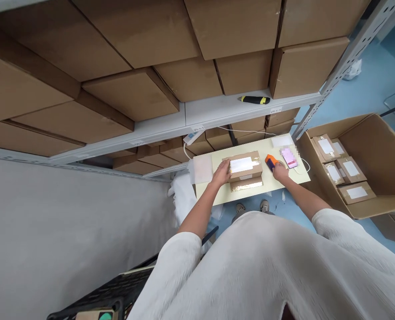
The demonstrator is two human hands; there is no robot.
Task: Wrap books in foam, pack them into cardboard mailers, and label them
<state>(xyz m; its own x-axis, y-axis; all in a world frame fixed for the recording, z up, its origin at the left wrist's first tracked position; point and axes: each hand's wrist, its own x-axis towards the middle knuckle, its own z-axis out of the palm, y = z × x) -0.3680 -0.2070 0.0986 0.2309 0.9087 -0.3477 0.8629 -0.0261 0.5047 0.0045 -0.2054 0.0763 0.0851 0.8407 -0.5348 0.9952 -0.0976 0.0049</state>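
A small cardboard box [255, 168] with a white label [241, 165] on top sits on the pale yellow table [217, 195]. My left hand [221, 173] holds the box by its left end, fingers along the edge. At its near side a cardboard flap [246, 183] with shiny clear tape sticks out. To the right of the box, my right hand [280, 171] is closed around an orange and dark purple tape dispenser [270, 162], which is held just above or on the table; I cannot tell which. A phone [289, 158] with a pink screen lies beyond that hand.
Shelves stacked with large cardboard boxes [244, 26] rise behind the table. A black and yellow utility knife [255, 100] lies on the shelf edge. On the right stands a big open carton [384, 155] holding several labelled boxes. White wrapping [184, 195] hangs at the table's left.
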